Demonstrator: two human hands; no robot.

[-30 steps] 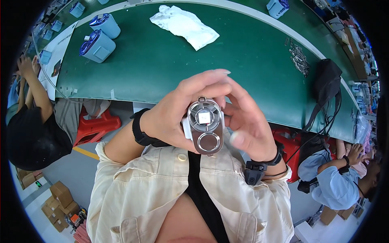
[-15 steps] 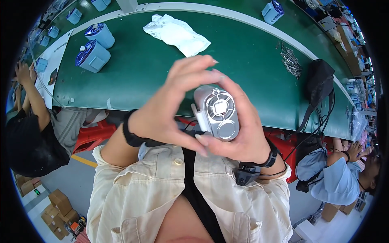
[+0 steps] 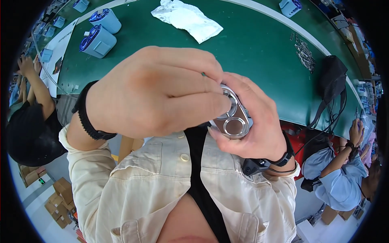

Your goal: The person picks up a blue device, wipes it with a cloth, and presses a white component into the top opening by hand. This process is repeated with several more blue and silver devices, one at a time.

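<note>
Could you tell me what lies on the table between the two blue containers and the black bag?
In the head view, a crumpled white bag lies on the green table there.

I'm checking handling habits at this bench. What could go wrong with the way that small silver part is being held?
The silver part is pinched by both hands, left hand and right hand, in mid-air over the lap, short of the green table; if the grip slips it may drop to the floor. The left hand hides much of it from view.
</note>
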